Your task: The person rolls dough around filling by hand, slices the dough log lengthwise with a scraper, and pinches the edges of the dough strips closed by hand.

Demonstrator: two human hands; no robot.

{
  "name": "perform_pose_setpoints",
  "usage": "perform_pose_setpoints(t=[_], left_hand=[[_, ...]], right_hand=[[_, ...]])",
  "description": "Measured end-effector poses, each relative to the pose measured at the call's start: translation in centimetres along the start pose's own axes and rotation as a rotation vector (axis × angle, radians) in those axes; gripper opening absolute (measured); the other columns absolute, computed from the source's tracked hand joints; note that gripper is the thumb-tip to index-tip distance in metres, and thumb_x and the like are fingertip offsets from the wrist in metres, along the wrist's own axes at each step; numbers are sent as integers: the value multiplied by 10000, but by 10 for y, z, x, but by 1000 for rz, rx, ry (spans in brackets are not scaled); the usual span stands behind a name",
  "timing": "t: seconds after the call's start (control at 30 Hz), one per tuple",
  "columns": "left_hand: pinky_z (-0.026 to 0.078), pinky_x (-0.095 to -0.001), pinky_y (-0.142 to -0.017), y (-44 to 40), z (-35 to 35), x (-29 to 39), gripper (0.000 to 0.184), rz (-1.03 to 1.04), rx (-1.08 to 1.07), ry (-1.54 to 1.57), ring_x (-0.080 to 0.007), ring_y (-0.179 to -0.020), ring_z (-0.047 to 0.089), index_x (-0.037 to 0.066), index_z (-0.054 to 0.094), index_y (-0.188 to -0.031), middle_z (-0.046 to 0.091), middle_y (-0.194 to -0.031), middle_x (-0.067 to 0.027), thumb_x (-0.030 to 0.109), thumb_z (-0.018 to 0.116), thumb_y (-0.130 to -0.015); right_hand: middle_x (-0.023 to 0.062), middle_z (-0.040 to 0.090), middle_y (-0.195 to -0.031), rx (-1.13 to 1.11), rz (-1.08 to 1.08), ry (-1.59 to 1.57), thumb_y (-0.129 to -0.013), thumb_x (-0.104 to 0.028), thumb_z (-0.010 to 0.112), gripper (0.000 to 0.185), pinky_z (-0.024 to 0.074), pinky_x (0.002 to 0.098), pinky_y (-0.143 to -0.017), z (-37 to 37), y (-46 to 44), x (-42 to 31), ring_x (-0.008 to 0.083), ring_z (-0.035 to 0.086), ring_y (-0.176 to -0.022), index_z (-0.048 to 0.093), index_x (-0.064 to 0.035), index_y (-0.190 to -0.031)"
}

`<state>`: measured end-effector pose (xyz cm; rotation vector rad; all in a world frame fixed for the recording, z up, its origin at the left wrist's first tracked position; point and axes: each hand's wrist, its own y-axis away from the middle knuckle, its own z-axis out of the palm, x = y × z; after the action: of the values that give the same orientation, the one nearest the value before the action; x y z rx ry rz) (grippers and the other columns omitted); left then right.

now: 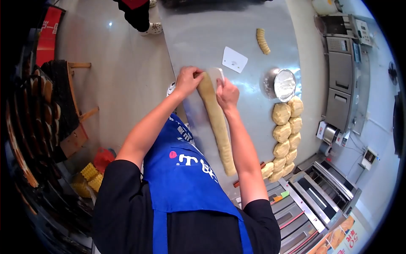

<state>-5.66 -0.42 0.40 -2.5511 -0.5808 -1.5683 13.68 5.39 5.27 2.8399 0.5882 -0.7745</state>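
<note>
A long tan dough roll (216, 118) lies on the steel table in front of me, slanting toward my body. At its far end my left hand (188, 80) has its fingers curled against the dough, gripping the tip. My right hand (227, 94) is closed around a white dough scraper (216, 76), which stands on edge just right of that end; the scraper is slightly blurred. Farther off, a second white scraper (234, 59) lies flat, and a row of small cut dough pieces (262, 41) rests beyond it.
Along the right edge of the steel table (253, 114) sit a metal bowl (285, 84) with pale contents and several round dough balls (281, 133). Oven equipment (304, 203) is at lower right. A wooden stool (74, 97) stands left, and another person's leg (139, 19) shows at the top.
</note>
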Motion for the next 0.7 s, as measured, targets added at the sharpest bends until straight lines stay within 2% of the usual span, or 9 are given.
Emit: perform_pose_setpoints(t=[0.07, 0.1, 0.13, 0.2, 0.33, 0.43, 0.5, 0.7], left_hand=[[587, -413, -903, -2, 3, -3, 218, 27, 75, 71, -295, -1042, 690, 32, 806, -1086, 780, -1035, -138, 189, 822, -936], [578, -429, -881, -2, 1, -2, 199, 56, 143, 137, -295, -1056, 681, 35, 811, -1049, 782, -1009, -135, 191, 824, -927], [578, -429, -881, -2, -3, -2, 199, 53, 140, 137, -295, -1056, 681, 35, 811, -1049, 782, -1009, -135, 191, 824, -927], [575, -418, -867, -1, -9, -3, 178, 93, 16, -85, -290, -1069, 680, 49, 819, -1034, 782, -1017, -140, 192, 814, -928], [589, -399, -901, -4, -10, -2, 175, 40, 1, -122, -288, -1085, 679, 63, 826, -1059, 780, -1051, -140, 186, 803, -937], [596, -390, -917, -1, -10, -2, 177, -50, -4, 33, -288, -1083, 680, 63, 830, -1064, 779, -1061, -135, 186, 802, -940], [563, -458, -925, 1, -8, -5, 149, -106, 142, 307, -321, -1027, 672, 73, 831, -977, 794, -972, -105, 195, 797, -898], [547, -457, -957, 2, -1, -9, 154, 65, 108, 43, -347, -1010, 668, 58, 828, -962, 789, -980, -113, 192, 804, -890]], right_hand=[[218, 701, -741, 103, 70, -60, -1040, -264, 675, 261, 523, 571, -637, -20, -2, -19, 473, 701, -714, 663, -55, -885], [216, 712, -759, 56, 60, -54, -1040, -250, 670, 222, 534, 559, -636, -28, -3, -26, 464, 711, -721, 656, -57, -932], [216, 712, -759, 53, 64, -54, -1040, -250, 670, 222, 534, 559, -636, -29, -3, -33, 464, 711, -721, 656, -57, -932], [205, 714, -764, 13, -71, -33, -1034, -237, 670, 194, 543, 551, -632, -27, 0, -45, 456, 712, -716, 628, -57, -976], [202, 722, -778, -104, -124, 79, -1025, -219, 670, 177, 552, 556, -651, -17, -2, -40, 458, 714, -725, 611, -53, -1013], [202, 723, -779, -102, -129, 113, -1012, -215, 685, 191, 553, 565, -663, -30, -8, -43, 461, 718, -739, 600, -46, -987], [209, 723, -786, -2, -61, 46, -989, -221, 697, 199, 552, 575, -668, -41, -13, -46, 467, 717, -752, 598, -49, -980], [231, 713, -794, -145, -142, 80, -955, -217, 693, 199, 549, 587, -671, -26, -14, -40, 493, 700, -756, 596, -44, -975]])
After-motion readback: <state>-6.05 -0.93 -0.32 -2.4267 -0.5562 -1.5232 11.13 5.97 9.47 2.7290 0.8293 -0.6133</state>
